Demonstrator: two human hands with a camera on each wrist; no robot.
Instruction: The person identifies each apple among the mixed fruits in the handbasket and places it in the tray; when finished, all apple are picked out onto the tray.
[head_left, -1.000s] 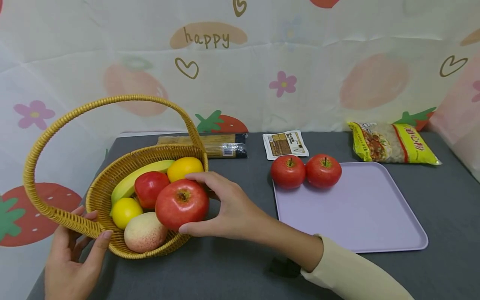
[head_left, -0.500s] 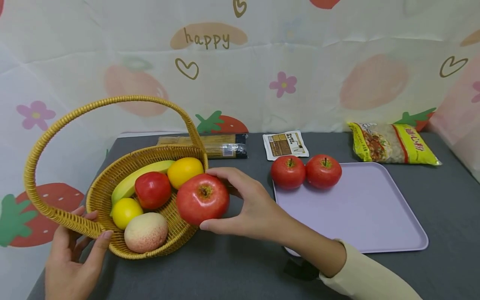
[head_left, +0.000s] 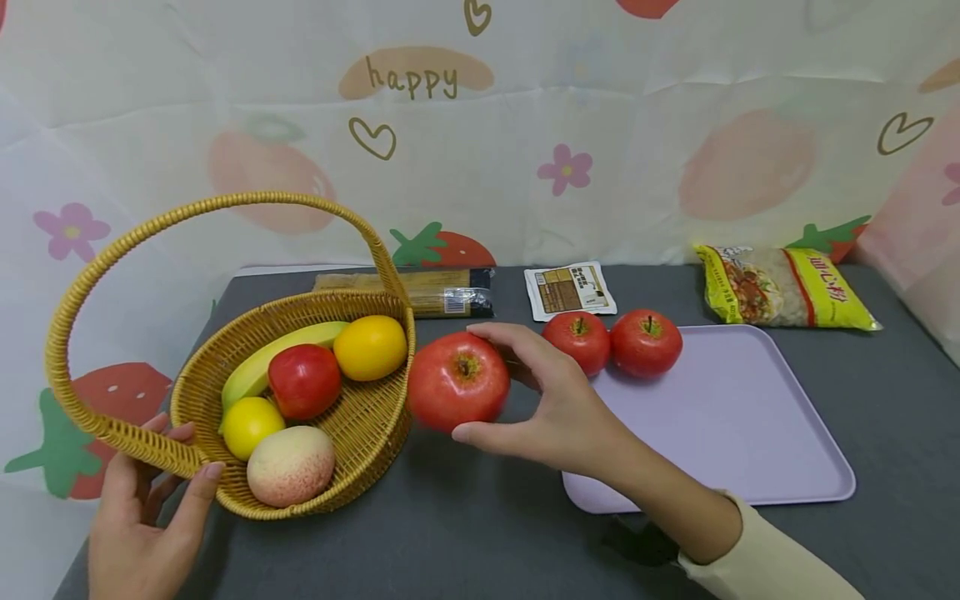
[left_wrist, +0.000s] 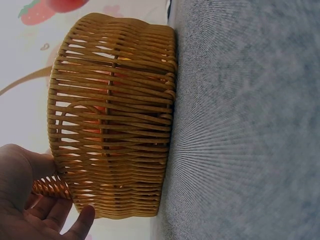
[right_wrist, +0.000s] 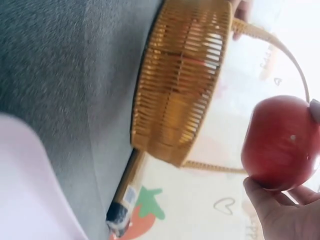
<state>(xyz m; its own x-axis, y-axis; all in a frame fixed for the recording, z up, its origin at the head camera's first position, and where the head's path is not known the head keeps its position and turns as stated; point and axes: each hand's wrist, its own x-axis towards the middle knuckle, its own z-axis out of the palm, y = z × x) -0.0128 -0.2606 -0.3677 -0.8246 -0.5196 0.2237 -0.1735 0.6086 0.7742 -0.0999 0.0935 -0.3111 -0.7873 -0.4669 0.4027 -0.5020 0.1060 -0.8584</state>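
A pale fabric backdrop (head_left: 480, 187) fills the space behind the counter (head_left: 495, 542), its surface crossed by horizontal creases. Printed on it are strawberries, some vivid and others faded, pink flowers with yellow centres, brown heart outlines, and the word "happy" (head_left: 412, 79) over a tan oval (head_left: 476, 73). Toward the right edge the fabric turns pinkish. The counter's top is dark grey with a woven texture. Light is soft; the right wrist view washes the backdrop nearly white at upper right.
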